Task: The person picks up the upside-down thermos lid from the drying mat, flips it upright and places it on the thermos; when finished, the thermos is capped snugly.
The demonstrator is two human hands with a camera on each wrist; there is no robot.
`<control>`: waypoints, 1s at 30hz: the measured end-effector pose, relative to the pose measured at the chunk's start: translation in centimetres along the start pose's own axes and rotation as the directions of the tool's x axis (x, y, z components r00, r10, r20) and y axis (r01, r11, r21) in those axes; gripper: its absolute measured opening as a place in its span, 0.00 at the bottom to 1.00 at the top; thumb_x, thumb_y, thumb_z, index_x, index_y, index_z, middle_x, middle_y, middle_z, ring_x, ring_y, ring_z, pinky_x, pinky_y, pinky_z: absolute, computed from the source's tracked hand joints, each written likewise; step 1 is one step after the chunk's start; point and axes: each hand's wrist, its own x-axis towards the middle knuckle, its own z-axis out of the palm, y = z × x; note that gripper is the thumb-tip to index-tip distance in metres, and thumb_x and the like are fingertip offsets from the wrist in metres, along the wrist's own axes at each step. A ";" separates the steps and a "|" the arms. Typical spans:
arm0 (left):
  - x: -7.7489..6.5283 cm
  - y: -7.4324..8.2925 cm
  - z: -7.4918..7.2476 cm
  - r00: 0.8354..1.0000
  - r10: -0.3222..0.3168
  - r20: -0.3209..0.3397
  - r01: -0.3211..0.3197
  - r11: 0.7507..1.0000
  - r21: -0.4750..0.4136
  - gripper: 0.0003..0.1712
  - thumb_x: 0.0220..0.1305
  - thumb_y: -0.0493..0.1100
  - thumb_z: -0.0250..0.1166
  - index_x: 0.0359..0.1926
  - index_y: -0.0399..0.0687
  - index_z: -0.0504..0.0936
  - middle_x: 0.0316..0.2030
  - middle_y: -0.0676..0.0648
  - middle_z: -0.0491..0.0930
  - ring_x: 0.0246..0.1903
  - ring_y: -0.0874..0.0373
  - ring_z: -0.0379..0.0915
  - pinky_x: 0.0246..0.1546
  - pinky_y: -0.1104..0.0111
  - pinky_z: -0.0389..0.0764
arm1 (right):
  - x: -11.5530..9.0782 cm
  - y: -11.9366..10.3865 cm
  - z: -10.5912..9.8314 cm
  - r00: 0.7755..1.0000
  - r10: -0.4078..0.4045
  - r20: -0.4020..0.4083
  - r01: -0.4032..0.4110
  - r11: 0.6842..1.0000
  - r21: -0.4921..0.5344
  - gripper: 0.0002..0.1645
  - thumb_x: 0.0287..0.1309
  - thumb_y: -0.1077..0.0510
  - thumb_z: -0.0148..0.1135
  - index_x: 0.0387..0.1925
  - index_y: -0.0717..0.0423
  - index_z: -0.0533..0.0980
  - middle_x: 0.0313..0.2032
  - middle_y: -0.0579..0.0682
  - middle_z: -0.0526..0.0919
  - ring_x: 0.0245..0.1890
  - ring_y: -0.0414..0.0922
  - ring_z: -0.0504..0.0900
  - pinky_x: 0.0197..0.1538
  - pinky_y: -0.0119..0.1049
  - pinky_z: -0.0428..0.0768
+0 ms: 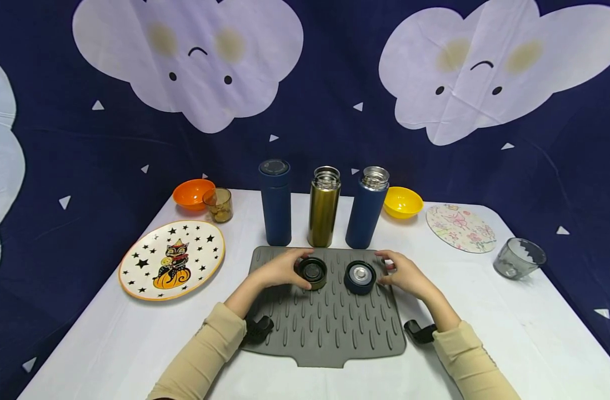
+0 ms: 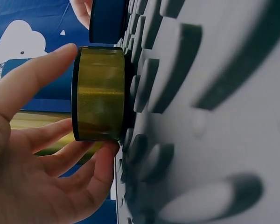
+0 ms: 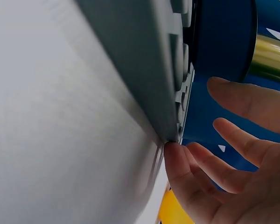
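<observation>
My left hand holds a gold bottle lid with a black inside between thumb and fingers. This lid sits low over the left part of a grey ribbed drying mat. To its right on the mat is a dark blue bottle lid, silver in its middle. Close to the right of that blue lid is my right hand, its fingers spread and relaxed. In the right wrist view the thumb comes near the blue lid, and a fingertip lies at the mat's edge.
Behind the mat stand a lidded blue bottle, a lidless gold bottle and a lidless blue bottle. Around them are an orange bowl, amber glass, cat plate, yellow bowl, patterned round mat and grey glass.
</observation>
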 end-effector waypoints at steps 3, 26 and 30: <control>0.1 0.0 0.0 1.000 0.018 0.000 -0.018 0.999 0.030 0.48 0.42 0.38 0.75 0.64 0.31 0.62 0.59 0.36 0.67 0.54 0.43 0.67 0.53 0.55 0.70 | 0.0 0.1 0.0 1.000 -0.003 -0.001 0.003 1.000 -0.002 0.37 0.42 0.68 0.67 0.58 0.67 0.67 0.55 0.69 0.70 0.50 0.64 0.72 0.49 0.56 0.72; 0.0 0.4 0.0 0.996 0.048 -0.074 -0.038 0.990 0.135 0.40 0.43 0.43 0.75 0.59 0.36 0.70 0.52 0.41 0.74 0.46 0.49 0.71 0.47 0.60 0.73 | 0.3 0.2 0.0 0.999 0.016 0.047 -0.013 0.998 -0.068 0.41 0.40 0.66 0.69 0.59 0.70 0.65 0.53 0.72 0.68 0.45 0.61 0.74 0.45 0.52 0.74; -0.1 1.2 -0.5 0.990 0.069 -0.120 -0.055 0.991 0.118 0.39 0.43 0.44 0.75 0.58 0.40 0.71 0.51 0.42 0.74 0.46 0.49 0.71 0.46 0.61 0.74 | 0.3 -0.4 -0.7 0.998 0.001 0.059 0.004 0.996 -0.092 0.41 0.41 0.65 0.69 0.59 0.71 0.65 0.52 0.73 0.68 0.45 0.62 0.74 0.44 0.52 0.74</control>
